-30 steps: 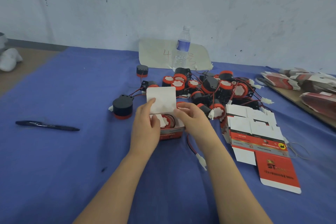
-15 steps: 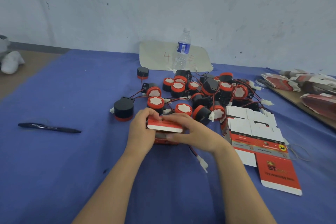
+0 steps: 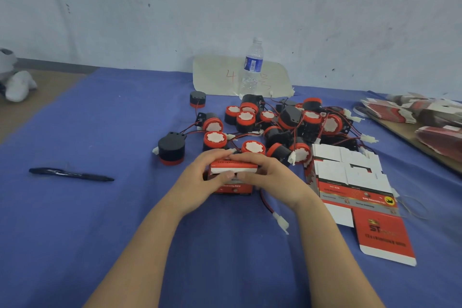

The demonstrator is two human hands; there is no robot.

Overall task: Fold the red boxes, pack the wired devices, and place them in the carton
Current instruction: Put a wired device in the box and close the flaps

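Head view, red box lying crosswise

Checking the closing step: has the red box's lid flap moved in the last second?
Yes: the lid flap folded down from upright onto the red box, uncovering the wired devices behind it.

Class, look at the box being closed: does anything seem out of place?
Yes. A wire with a white plug trails from the red box onto the cloth while the left hand and right hand hold its lid down; it isn't tucked inside.
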